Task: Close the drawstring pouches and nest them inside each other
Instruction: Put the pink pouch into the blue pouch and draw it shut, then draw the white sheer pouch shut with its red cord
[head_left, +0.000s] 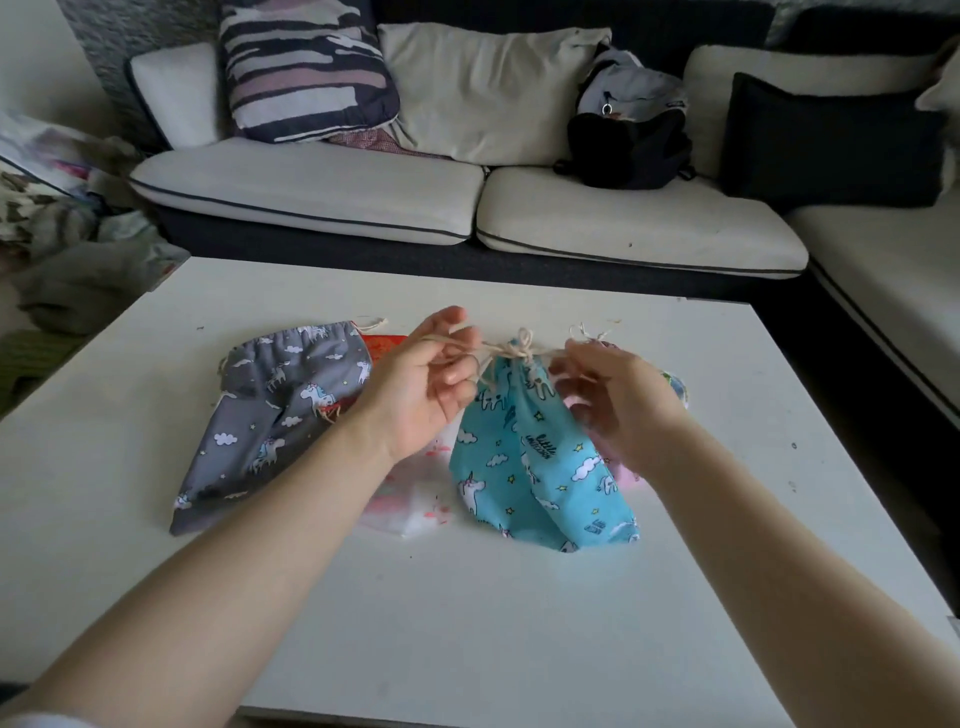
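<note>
Blue unicorn pouch (540, 462) stands cinched mid-table (675, 519) while we tie its drawstring (511, 349), left hand (423, 387) and right hand (618, 395) each pinching an end, so next we likely snug the bow and reach for the open grey pouch (270, 415).

Printed words on the blue pouch

The light blue unicorn-print fabric drawstring pouch (540, 467), lying near the middle of the white tabletop (467, 623), carries small dark lettering that seems to read "LITTLE UNICORN"; a second such print sits near its bottom hem, too small to read surely.
</note>
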